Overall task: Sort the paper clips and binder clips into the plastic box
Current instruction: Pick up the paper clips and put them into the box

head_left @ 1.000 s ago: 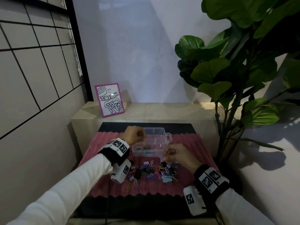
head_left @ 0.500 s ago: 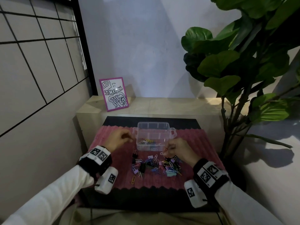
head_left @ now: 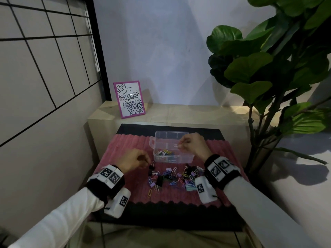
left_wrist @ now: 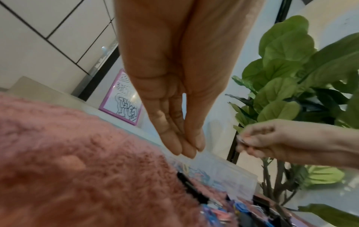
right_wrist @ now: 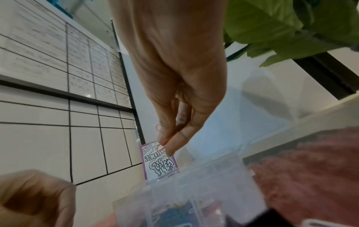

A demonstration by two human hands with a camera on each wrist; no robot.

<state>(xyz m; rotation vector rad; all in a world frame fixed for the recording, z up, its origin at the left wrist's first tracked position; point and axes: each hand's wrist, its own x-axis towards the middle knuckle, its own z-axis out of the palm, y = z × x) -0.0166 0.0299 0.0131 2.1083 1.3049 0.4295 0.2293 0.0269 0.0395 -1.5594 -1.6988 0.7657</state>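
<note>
We hold our right hand (head_left: 193, 145) over the box (head_left: 172, 146) at the mat's (head_left: 125, 149) far edge, its grip pinching a clip (right_wrist: 160, 145); our left hand (head_left: 133, 161), fingertips together, touches a binder clip (head_left: 152, 165) near the pile (head_left: 175, 176).

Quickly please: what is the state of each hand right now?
Left hand: fingertips pinched together by a black binder clip; an actual grip cannot be told.
Right hand: pinching a paper clip over the plastic box.
</note>
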